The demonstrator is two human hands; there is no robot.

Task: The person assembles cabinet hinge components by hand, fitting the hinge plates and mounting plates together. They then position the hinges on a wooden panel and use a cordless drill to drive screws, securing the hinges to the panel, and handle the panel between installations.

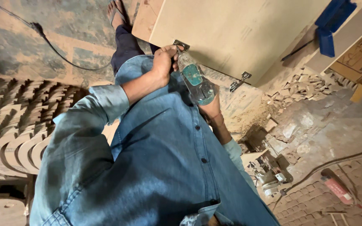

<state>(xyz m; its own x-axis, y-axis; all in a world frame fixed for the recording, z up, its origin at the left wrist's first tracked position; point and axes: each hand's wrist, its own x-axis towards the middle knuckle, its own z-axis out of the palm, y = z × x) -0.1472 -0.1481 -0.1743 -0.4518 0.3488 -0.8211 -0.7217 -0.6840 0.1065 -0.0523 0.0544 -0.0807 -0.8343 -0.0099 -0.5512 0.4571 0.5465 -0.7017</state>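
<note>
Hands first, as I read them from the head camera: the left hand point(164, 62) comes in on a bent arm, its denim sleeve rolled back to the forearm, and its fingers close on the nose of a teal power drill point(195, 81) right where the tip meets a metal hinge point(181, 44) at the edge of a pale wooden board point(235, 33). The right hand point(210, 109) sits lower, wrapped around the drill's grip from beneath — clenched on the tool, wrist bent up toward the board. A second hinge point(239, 81) juts from the same board edge, well apart from the first and untouched. I see the drill angled up, its tip at the first hinge. At the upper right a brown cardboard box point(361, 54) with dark printing lies against the frame edge, and just beside it a blue plastic case point(329, 23) rests on the board's far corner. Lower right, on the brick floor, lies a flat red-and-white packet point(338, 188) — its label too small for me to make out.
</note>
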